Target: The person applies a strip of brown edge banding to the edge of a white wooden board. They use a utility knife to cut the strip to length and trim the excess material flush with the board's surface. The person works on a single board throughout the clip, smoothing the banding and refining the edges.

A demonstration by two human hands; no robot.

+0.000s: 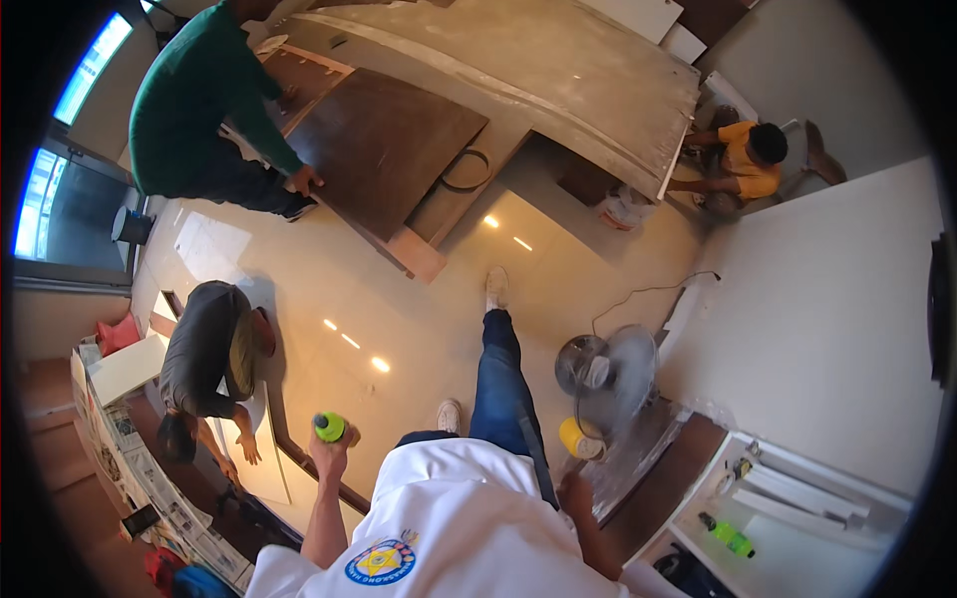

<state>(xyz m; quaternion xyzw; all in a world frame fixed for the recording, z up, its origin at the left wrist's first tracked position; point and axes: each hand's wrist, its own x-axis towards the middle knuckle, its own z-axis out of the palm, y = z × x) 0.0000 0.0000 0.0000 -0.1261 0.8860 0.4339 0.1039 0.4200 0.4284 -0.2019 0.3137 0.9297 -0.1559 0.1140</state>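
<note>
My left hand (328, 460) is closed around a small bright green bottle (330, 427) with a dark top, held out over the floor to the left of my body. My right hand (575, 493) hangs low by my right hip. Its fingers are hard to make out. A long dark strip (535, 453) runs along my right thigh close to this hand, and whether I hold it is unclear. My legs are in mid-stride, one white shoe (496, 287) well ahead of the other.
A person in green (199, 110) handles a brown board (384, 145) at far left. Another bends over a white panel (262, 448) at left. A third in yellow (753, 164) crouches at far right. A fan (618, 374) with a cord and a white cabinet (797, 513) stand right.
</note>
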